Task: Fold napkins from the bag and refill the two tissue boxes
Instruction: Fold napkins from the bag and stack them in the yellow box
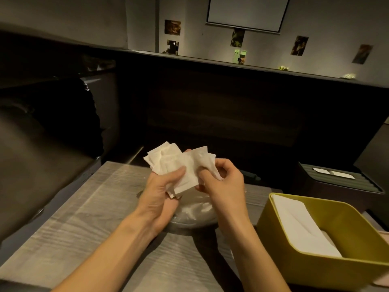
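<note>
Napkins (177, 163) sit fanned, pinched between left hand (162, 190) and right hand (223, 182) above a grey wood-grain table (69, 224); the yellow tissue box (328, 234) lies right, dark booth seating beyond.

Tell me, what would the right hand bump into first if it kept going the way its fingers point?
The right hand points leftward, so it would probably first meet the fanned white paper napkins it already pinches, then the left hand.
</note>
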Motion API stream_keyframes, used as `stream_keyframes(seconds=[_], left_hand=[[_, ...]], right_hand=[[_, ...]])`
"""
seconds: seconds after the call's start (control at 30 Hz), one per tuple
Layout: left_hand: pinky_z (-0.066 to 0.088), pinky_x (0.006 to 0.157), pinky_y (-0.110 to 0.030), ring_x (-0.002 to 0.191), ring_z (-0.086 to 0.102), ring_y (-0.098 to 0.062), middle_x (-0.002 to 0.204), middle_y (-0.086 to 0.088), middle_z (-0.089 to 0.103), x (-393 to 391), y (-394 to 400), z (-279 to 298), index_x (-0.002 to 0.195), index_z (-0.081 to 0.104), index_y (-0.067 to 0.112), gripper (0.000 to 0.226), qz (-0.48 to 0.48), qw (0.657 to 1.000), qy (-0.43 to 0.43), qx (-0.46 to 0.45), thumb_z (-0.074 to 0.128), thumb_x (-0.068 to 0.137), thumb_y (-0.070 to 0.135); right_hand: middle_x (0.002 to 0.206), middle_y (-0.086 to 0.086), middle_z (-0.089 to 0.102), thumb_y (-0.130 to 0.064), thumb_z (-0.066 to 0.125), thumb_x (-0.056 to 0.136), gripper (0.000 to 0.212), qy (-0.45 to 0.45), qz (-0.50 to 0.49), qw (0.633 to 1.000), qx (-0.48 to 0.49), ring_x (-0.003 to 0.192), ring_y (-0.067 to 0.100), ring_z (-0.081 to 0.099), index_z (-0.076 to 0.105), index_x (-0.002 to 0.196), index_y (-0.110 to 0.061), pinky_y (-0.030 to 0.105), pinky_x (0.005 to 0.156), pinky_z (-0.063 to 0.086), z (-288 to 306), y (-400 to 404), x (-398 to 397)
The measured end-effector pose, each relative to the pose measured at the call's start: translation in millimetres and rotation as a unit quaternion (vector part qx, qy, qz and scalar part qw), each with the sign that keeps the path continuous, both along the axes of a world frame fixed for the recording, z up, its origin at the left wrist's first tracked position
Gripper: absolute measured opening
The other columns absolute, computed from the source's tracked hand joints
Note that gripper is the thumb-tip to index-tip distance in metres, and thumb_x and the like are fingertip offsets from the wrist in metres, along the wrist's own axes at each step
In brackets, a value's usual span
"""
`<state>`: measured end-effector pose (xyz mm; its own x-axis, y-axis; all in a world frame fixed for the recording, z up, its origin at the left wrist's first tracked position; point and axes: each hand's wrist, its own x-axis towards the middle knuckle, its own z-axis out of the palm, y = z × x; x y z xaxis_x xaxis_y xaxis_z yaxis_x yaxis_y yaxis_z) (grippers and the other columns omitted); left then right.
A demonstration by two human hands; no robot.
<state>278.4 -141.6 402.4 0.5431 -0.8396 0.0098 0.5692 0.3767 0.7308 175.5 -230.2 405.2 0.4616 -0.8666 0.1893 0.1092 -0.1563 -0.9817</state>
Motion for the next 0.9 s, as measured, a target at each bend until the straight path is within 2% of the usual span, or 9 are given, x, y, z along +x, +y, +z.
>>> stream_keyframes(seconds=[0.07,0.17,0.23,0.33,0.43,0.5,0.6,0.73,0.9], left_hand=[[0.063,0.076,-0.037,0.109,0.073,-0.029,0.123,-0.016,0.073,-0.3,-0.8,-0.9,0.134,0.064,0.011,0.044,0.004,1.0,-0.001,-0.004,0.055,0.093,-0.004],[0.063,0.079,-0.039,0.113,0.072,-0.03,0.125,-0.013,0.073,0.7,0.9,1.1,0.136,0.062,0.013,0.046,0.017,1.0,-0.005,-0.007,0.056,0.093,-0.002],[0.061,0.087,-0.043,0.117,0.07,-0.031,0.128,-0.014,0.072,1.4,1.7,2.5,0.137,0.063,0.013,0.04,0.01,1.0,-0.005,-0.002,0.054,0.098,0.006],[0.051,0.101,-0.046,0.119,0.069,-0.031,0.128,-0.016,0.071,3.9,3.7,4.7,0.134,0.065,0.008,0.038,-0.013,1.0,0.024,0.004,0.046,0.105,0.023],[0.049,0.104,-0.047,0.114,0.071,-0.031,0.124,-0.017,0.073,8.5,4.3,5.6,0.128,0.066,0.004,0.04,0.007,0.999,0.035,0.006,0.042,0.107,0.027],[0.049,0.102,-0.046,0.111,0.073,-0.03,0.122,-0.017,0.074,10.4,3.0,3.9,0.117,0.074,0.007,0.044,0.013,0.999,0.021,0.028,0.039,0.109,0.031],[0.051,0.097,-0.045,0.107,0.074,-0.027,0.118,-0.013,0.076,9.5,1.8,1.3,0.099,0.085,0.016,0.06,-0.015,0.998,0.004,0.057,0.032,0.11,0.042],[0.047,0.106,-0.051,0.122,0.067,-0.031,0.13,-0.014,0.07,3.7,4.6,2.4,0.135,0.066,0.018,0.062,-0.042,0.997,-0.041,0.059,0.03,0.105,0.06],[0.052,0.1,-0.051,0.117,0.07,-0.03,0.124,-0.014,0.073,-4.3,7.5,4.9,0.132,0.066,0.019,0.057,-0.067,0.991,-0.089,0.068,0.048,0.095,0.058]], right_hand=[[0.109,-0.01,0.068,-0.032,0.076,0.091,0.03,0.055,-0.001,0.998,-0.013,0.098,0.009,0.07,0.062,0.117,-0.032,0.026,0.075,0.059,-1.4,-1.0,-0.8],[0.103,-0.008,0.074,-0.042,0.075,0.092,0.027,0.078,0.058,0.994,0.055,0.093,0.011,0.072,0.067,0.116,-0.032,0.026,0.072,0.056,0.6,-1.4,-2.5],[0.096,-0.005,0.077,-0.031,0.075,0.093,0.016,0.033,0.065,0.995,0.071,0.089,0.012,0.075,0.073,0.108,-0.029,0.026,0.071,0.058,2.5,-1.9,-4.0],[0.099,-0.007,0.077,-0.018,0.074,0.093,0.022,-0.06,0.032,0.997,0.044,0.095,0.011,0.074,0.072,0.113,-0.026,0.027,0.079,0.061,7.2,-4.3,-6.3],[0.109,-0.007,0.077,-0.017,0.072,0.094,0.033,-0.175,0.03,0.982,0.062,0.107,0.015,0.073,0.066,0.126,-0.022,0.032,0.086,0.062,15.0,-5.4,-9.0],[0.115,-0.004,0.076,-0.02,0.069,0.096,0.038,-0.2,0.028,0.979,0.041,0.111,0.018,0.072,0.062,0.133,-0.022,0.037,0.09,0.062,17.8,-4.9,-10.9],[0.114,-0.002,0.074,-0.018,0.065,0.101,0.034,-0.16,0.02,0.987,-0.028,0.106,0.02,0.074,0.058,0.133,-0.025,0.039,0.084,0.064,17.5,-2.0,-11.5],[0.117,-0.006,0.074,-0.015,0.069,0.099,0.046,-0.074,0.061,0.99,-0.1,0.104,0.011,0.074,0.052,0.138,-0.032,0.031,0.079,0.064,12.3,5.7,-4.3],[0.1,-0.033,0.069,-0.023,0.07,0.099,0.055,0.024,0.061,0.981,-0.183,0.091,0.0,0.073,0.045,0.146,-0.037,0.023,0.071,0.062,5.2,10.1,-0.5]])
